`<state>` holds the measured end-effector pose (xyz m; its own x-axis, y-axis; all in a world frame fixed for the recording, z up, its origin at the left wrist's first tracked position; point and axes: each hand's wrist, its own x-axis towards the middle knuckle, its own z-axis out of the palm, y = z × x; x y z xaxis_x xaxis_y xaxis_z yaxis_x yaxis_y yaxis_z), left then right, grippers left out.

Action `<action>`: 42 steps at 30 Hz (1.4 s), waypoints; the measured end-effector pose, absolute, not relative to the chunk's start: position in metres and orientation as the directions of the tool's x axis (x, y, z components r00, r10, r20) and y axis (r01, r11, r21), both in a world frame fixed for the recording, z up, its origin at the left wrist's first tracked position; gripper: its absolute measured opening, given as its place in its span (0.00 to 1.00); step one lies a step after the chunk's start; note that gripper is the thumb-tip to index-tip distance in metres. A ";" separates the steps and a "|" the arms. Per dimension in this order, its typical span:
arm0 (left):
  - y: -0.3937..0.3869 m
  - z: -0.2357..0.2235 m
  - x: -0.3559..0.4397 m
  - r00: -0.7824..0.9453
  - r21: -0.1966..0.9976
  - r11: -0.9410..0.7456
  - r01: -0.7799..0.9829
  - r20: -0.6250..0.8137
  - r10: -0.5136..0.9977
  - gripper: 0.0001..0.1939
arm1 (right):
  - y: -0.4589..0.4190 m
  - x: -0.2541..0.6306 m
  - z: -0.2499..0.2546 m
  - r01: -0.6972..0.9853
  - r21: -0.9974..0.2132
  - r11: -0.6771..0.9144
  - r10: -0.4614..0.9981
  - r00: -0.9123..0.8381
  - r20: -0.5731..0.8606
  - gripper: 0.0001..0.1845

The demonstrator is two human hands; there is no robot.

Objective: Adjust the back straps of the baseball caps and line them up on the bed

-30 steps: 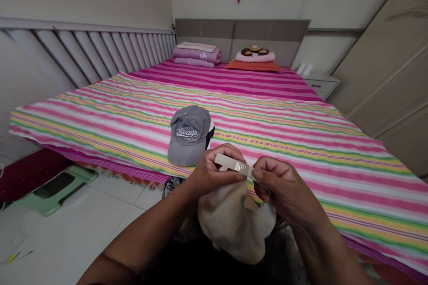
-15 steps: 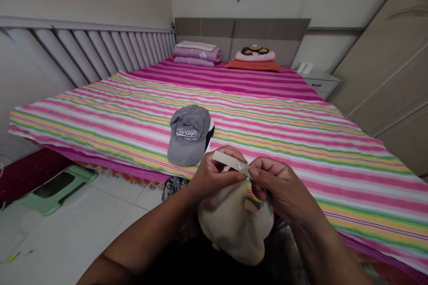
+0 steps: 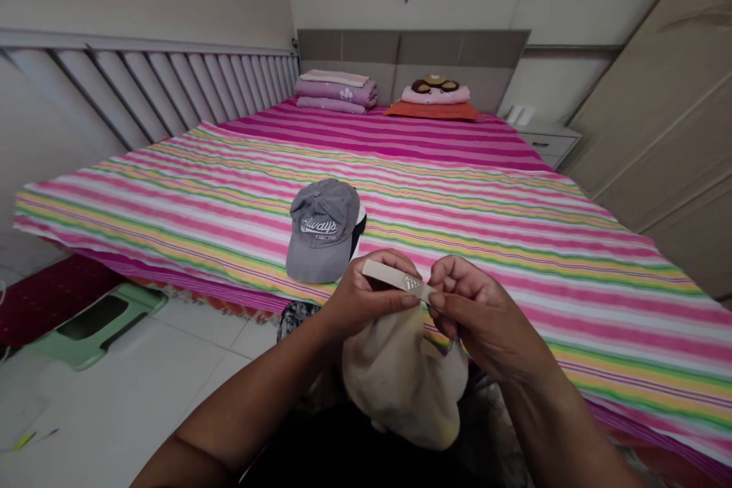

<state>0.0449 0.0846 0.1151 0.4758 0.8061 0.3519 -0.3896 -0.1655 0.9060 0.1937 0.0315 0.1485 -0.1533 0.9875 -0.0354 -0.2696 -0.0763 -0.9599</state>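
By bed, L hand & R hand pinch strap of beige cap nr grey cap

Left of the gray cap and beyond it, a hand could cross the striped sheet; at its near-right side, the left hand blocks.

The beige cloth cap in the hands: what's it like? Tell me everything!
The soft, creased beige cloth cap hangs near the colourful striped bedcover. Its pale, flat strap carries a shiny, metal-looking buckle with small marks on it. The left hand pinches the strap; the right hand holds it beside the buckle.
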 end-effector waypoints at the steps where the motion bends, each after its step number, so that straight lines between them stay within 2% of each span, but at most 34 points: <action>1: 0.085 0.115 0.045 0.489 0.911 -0.160 -0.381 0.345 0.801 0.13 | 0.032 0.194 0.149 -0.261 -0.962 -0.073 0.987 -0.154 -0.033 0.10; 5: 0.086 0.113 0.044 0.542 0.922 -0.102 -0.374 0.307 0.782 0.15 | 0.032 0.196 0.150 -0.227 -0.973 -0.047 0.990 -0.144 -0.014 0.10; 10: 0.089 0.118 0.041 0.637 0.882 0.144 -0.450 0.204 0.743 0.27 | 0.030 0.199 0.155 -0.153 -0.988 -0.016 0.990 -0.142 0.006 0.11; 16: 0.094 0.128 0.038 0.732 0.902 0.367 -0.226 -0.091 0.675 0.15 | 0.031 0.198 0.152 -0.108 -0.994 -0.023 0.987 -0.160 -0.005 0.11; 18: 0.093 0.128 0.038 0.731 0.890 0.409 -0.199 -0.144 0.667 0.13 | 0.032 0.198 0.148 -0.093 -0.995 -0.028 0.987 -0.161 -0.013 0.11; 22: 0.091 0.127 0.040 0.691 0.882 0.413 -0.227 -0.153 0.706 0.11 | 0.030 0.201 0.143 -0.024 -0.999 -0.032 0.984 -0.177 -0.028 0.13; 27: 0.086 0.127 0.041 0.679 0.882 0.407 -0.237 -0.149 0.719 0.11 | 0.025 0.198 0.137 0.176 -0.984 0.014 0.981 -0.194 -0.021 0.24; 32: 0.082 0.123 0.044 0.582 0.885 0.338 -0.320 -0.098 0.807 0.09 | 0.026 0.195 0.130 0.079 -0.996 -0.047 0.990 -0.126 -0.057 0.19; 35: 0.082 0.121 0.043 0.541 0.881 0.319 -0.350 -0.088 0.836 0.09 | 0.026 0.199 0.130 0.054 -0.992 -0.111 0.969 -0.218 -0.121 0.14; 37: 0.084 0.121 0.040 0.561 0.881 0.329 -0.340 -0.090 0.823 0.08 | 0.026 0.203 0.132 -0.003 -0.988 -0.155 0.953 -0.262 -0.149 0.12; 42: 0.090 0.124 0.032 0.701 0.878 0.396 -0.268 -0.104 0.706 0.12 | 0.027 0.210 0.131 -0.091 -0.974 -0.207 0.955 -0.235 -0.181 0.14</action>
<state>0.0320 0.0900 0.1240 0.7009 0.7056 -0.1040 -0.2683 0.3959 0.8782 0.2101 0.0266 0.1306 -0.2348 0.9551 -0.1809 -0.0906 -0.2068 -0.9742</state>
